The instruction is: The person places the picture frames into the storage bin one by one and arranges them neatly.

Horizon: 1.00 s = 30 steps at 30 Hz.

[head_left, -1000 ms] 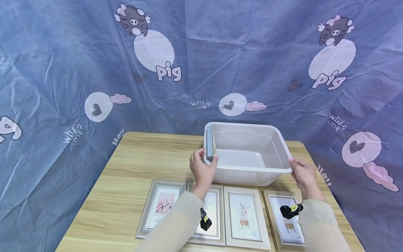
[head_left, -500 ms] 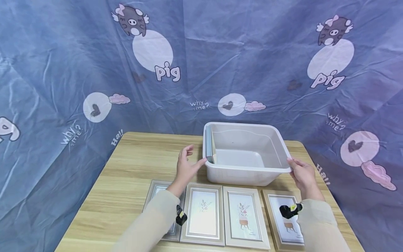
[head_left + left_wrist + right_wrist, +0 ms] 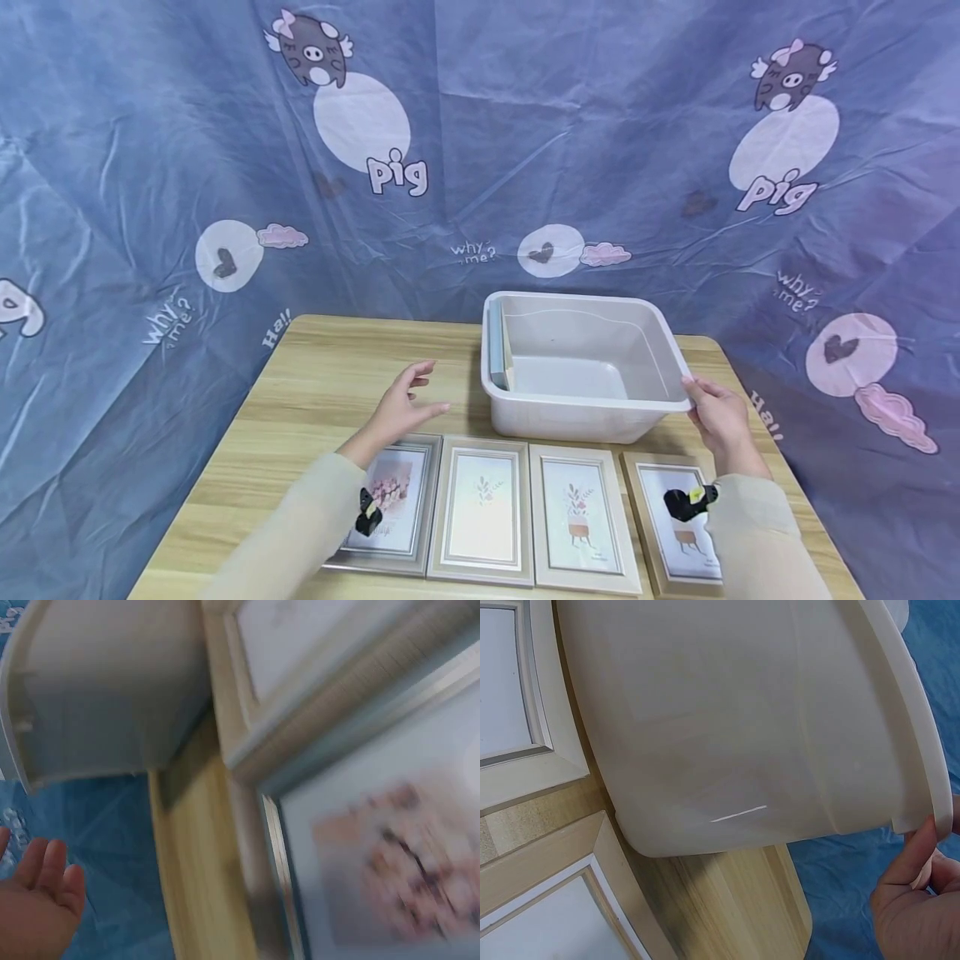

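A white plastic tub [image 3: 570, 417] stands at the back of the table. Inside, a picture frame [image 3: 497, 346] with a blue-grey edge stands upright against the left wall. My right hand [image 3: 718, 417] pinches the tub's front right corner rim; the right wrist view shows the thumb under the rim [image 3: 930, 750]. My left hand [image 3: 397, 412] is in the air left of the tub, fingers spread and holding nothing. Beneath it lies a silver-grey picture frame [image 3: 390, 500] with a pink flower print, partly covered by the left sleeve.
To its right lie a beige frame [image 3: 481, 510] with a glare on its glass, a cream frame [image 3: 583, 518] with a potted-plant print, and a wooden frame [image 3: 678, 533] partly behind the right sleeve. A blue printed curtain [image 3: 480, 150] hangs behind the wooden table [image 3: 345, 358].
My left hand has let go of the picture frame in the tub and moved left and toward me. My right hand keeps its hold on the rim.
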Each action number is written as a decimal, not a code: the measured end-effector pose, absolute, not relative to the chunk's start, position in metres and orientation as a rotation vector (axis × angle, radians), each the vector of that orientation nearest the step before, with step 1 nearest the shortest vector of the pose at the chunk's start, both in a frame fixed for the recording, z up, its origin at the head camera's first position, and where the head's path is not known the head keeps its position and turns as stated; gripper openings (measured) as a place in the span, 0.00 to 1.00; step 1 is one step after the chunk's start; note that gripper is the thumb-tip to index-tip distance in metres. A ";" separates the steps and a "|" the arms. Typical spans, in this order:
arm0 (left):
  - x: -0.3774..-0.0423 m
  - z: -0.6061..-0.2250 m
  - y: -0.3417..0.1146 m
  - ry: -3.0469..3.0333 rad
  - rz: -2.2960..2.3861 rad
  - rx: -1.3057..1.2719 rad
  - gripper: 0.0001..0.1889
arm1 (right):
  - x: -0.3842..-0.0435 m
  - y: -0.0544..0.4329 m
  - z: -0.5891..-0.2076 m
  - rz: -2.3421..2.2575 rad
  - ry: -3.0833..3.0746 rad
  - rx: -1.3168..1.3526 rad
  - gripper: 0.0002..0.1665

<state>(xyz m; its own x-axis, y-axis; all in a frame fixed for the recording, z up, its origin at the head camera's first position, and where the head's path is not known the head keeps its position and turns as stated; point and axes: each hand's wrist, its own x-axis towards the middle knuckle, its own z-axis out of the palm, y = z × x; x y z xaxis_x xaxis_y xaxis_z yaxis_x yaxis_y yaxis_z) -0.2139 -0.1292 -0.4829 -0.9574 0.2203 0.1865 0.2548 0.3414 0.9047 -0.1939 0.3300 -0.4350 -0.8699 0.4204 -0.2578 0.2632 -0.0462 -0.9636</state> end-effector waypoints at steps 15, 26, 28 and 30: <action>-0.204 -0.510 -0.207 -2.779 -1.631 -0.319 0.40 | -0.194 0.329 -0.432 2.058 -2.078 -0.761 0.18; -0.196 -0.532 -0.235 -2.918 -1.532 -0.238 0.41 | -0.194 0.330 -0.432 2.079 -2.056 -0.760 0.08; -0.195 -0.535 -0.238 -2.942 -1.548 -0.214 0.42 | -0.194 0.330 -0.432 2.073 -2.063 -0.762 0.12; -0.193 -0.536 -0.240 -2.960 -1.576 -0.186 0.42 | -0.194 0.330 -0.432 2.059 -2.087 -0.758 0.19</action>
